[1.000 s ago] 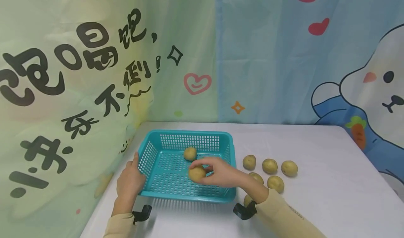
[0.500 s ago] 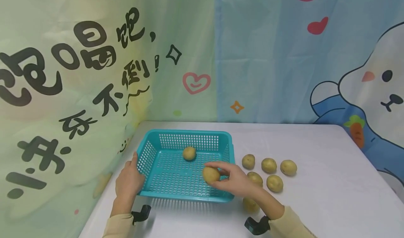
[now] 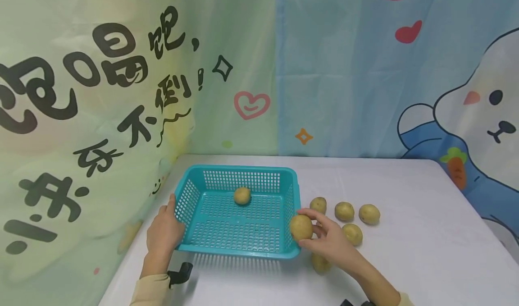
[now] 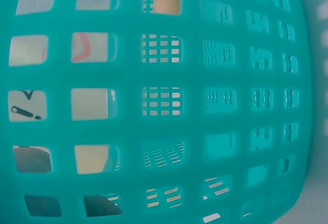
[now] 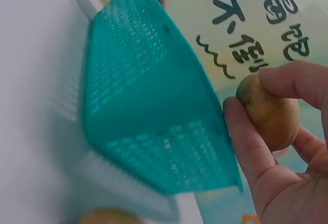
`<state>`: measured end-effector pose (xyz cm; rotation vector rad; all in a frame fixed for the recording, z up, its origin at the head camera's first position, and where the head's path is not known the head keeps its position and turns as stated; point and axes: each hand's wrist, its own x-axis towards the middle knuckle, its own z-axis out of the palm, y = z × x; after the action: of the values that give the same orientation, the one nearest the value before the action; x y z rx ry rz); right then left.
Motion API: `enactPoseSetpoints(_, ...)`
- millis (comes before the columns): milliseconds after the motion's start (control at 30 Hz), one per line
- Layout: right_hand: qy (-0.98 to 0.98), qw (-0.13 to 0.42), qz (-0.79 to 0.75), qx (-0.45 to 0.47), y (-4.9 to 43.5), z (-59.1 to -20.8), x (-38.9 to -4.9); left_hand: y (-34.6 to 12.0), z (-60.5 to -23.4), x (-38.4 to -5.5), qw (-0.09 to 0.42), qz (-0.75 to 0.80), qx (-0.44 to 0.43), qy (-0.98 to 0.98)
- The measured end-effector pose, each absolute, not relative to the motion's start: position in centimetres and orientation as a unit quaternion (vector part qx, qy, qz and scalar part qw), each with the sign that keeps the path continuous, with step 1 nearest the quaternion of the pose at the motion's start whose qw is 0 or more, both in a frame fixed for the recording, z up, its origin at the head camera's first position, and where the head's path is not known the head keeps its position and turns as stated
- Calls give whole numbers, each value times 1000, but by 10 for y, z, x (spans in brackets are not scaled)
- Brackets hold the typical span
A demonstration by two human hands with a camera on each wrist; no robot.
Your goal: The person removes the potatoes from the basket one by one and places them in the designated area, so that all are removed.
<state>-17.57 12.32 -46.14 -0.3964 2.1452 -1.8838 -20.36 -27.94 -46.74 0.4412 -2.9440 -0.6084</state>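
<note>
My right hand (image 3: 330, 240) pinches a potato (image 3: 301, 227) between thumb and fingers, over the right rim of a turquoise plastic basket (image 3: 239, 254). In the right wrist view this potato (image 5: 271, 114) is held above the rim, with a fingertip right at the basket's edge. My left hand (image 3: 165, 229) grips the left side of the basket. A second potato (image 3: 242, 196) lies inside, near the back wall. The left wrist view is filled by the basket's perforated side wall (image 4: 130, 75), and that hand is out of sight there.
On the white table (image 3: 405, 261), right of the basket, lie several loose potatoes, among them one at the far right (image 3: 369, 214) and one near the front (image 3: 321, 263). My right hand covers part of this group. A printed curtain (image 3: 344, 94) hangs behind the table.
My right hand has carried its potato rightward from over the middle of the basket to its right rim. The left hand and the other potato in the basket stay in place.
</note>
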Motion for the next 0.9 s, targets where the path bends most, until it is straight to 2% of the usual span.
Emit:
enactPoseSetpoints(433,761,81,-642,-54,184,-492,-144,-280,-466,-204,42,-199,137,-969)
enactPoseSetpoints(667,808,89,-582,21,207,-513,-133,-281,-464,-204,45,-194,135,-971)
enactPoseSetpoints(900,819,91,-565,45,210,-534,-126,-280,-466,-204,46,-197,139,-969)
